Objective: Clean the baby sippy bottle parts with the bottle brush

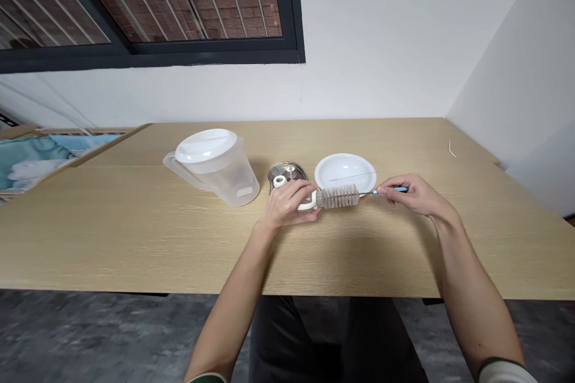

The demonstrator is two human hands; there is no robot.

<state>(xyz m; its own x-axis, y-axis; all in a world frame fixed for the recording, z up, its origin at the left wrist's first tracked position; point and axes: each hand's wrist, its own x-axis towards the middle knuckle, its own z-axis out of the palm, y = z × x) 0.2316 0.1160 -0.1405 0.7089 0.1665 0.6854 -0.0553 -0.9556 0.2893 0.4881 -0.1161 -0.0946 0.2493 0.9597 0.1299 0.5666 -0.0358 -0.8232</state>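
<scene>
My left hand is closed round a small white plastic piece with a loop-shaped rim. Between my thumb and fingers, my right hand pinches the blue handle of a bristle brush. The brush lies level, and its pale bristle head meets the right end of the white piece. Just behind my left hand stands a round metal container with a small white ring at it. A white bowl is behind the brush, with a thin wire-like rod across it.
A translucent pitcher with a white lid stands left of my left hand. An open box holding blue and white cloth is at the far left. A small pale strip lies at the table's back right.
</scene>
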